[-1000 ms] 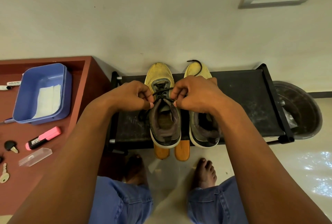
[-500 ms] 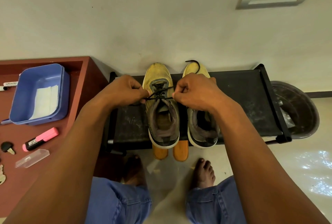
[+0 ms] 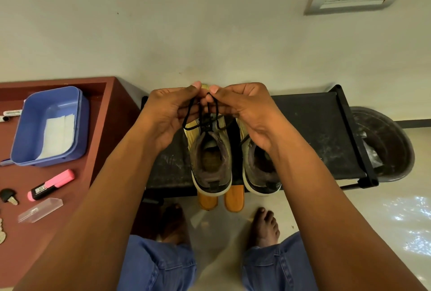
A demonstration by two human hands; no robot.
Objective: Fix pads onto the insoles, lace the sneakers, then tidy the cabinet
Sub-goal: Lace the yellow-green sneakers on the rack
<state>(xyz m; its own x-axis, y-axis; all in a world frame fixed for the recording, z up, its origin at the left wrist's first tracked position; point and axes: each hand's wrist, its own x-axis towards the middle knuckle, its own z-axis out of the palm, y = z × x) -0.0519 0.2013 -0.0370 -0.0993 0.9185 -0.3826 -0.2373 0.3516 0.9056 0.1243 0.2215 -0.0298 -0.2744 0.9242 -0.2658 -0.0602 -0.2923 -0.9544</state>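
Hands (image 3: 205,113) around thin, seemingly round black lace (image 3: 202,113)

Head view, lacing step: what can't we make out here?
- Toes and eyelets of both sneakers: hidden behind the left hand and right hand.
- Black lace: its ends vanish between the fingers; knot state unclear.
- Insoles: only orange tips show below the shelf; pads unseen.
- Marker: cut by the left edge.

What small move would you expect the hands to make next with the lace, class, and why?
Probably cross the two lace ends and draw them into a knot. The left hand and right hand pinch the black lace raised above the left sneaker, with loops hanging slack.
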